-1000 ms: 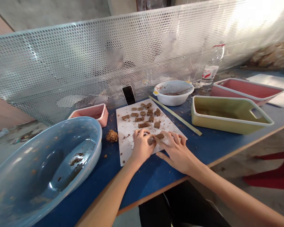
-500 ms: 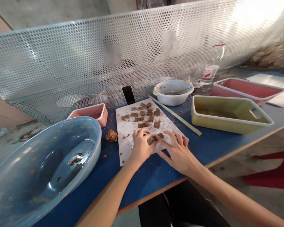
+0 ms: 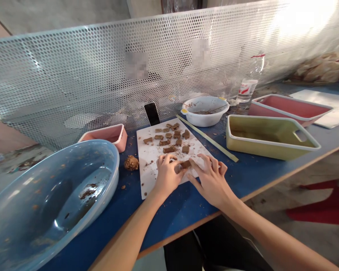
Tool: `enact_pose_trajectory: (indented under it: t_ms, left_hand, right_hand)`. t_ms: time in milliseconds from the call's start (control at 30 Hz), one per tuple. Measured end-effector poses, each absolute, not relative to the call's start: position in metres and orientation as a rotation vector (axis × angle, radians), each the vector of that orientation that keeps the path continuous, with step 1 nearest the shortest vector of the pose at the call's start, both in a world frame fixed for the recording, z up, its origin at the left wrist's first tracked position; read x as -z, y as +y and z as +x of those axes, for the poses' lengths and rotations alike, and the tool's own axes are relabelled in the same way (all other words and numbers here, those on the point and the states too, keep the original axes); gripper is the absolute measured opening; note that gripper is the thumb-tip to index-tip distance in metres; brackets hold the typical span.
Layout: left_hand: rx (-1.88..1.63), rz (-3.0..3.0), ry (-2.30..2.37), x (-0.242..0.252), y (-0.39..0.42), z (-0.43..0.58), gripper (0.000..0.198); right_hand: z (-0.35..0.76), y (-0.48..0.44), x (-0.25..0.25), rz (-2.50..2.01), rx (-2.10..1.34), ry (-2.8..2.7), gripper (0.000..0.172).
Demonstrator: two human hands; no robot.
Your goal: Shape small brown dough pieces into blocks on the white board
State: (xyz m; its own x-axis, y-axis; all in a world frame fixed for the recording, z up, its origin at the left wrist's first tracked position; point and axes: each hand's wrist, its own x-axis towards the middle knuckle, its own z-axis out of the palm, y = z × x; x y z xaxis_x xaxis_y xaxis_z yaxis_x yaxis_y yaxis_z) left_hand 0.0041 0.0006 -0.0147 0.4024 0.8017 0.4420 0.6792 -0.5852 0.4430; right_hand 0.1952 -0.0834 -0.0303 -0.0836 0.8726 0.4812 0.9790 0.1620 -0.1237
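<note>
Both my hands rest on the near end of a white cutting board on a blue table. My left hand and my right hand pinch a small brown clay-like piece between their fingertips, fingers curled. Several shaped brown pieces lie in rows on the board's far half. A rough brown lump sits on the table just left of the board.
A big blue basin fills the near left. Behind it stands a small pink tub. A phone leans on the perforated screen. A white bowl, a long stick, a yellow tray, a pink tray and a bottle lie right.
My hands have stayed on the brown piece at the board's near end, shifting only slightly. The view has drifted a little to the right.
</note>
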Motion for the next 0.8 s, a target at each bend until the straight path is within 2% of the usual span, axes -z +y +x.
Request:
enact_pose_trajectory:
  t_ms: [167, 333, 467, 800]
  left_hand:
    - [-0.964, 2.452, 1.307, 0.0159, 0.0005, 0.0038, 0.015]
    - [-0.948, 2.455, 1.32, 0.0166, 0.001, 0.0042, 0.018]
    - [-0.971, 2.45, 1.304, 0.0166, 0.0008, 0.0049, 0.014]
    - [-0.956, 2.461, 1.33, 0.0193, 0.0017, 0.0043, 0.016]
  right_hand:
    - [0.1963, -0.088, 0.0297, -1.628, 0.271, -2.092, 0.05]
    - [0.1958, -0.0895, 0.0307, -1.742, 0.321, -1.939, 0.045]
    - [0.1951, -0.0894, 0.0319, -1.637, 0.29, -2.068, 0.047]
    - [0.1954, -0.0909, 0.0319, -1.666, 0.303, -1.983, 0.044]
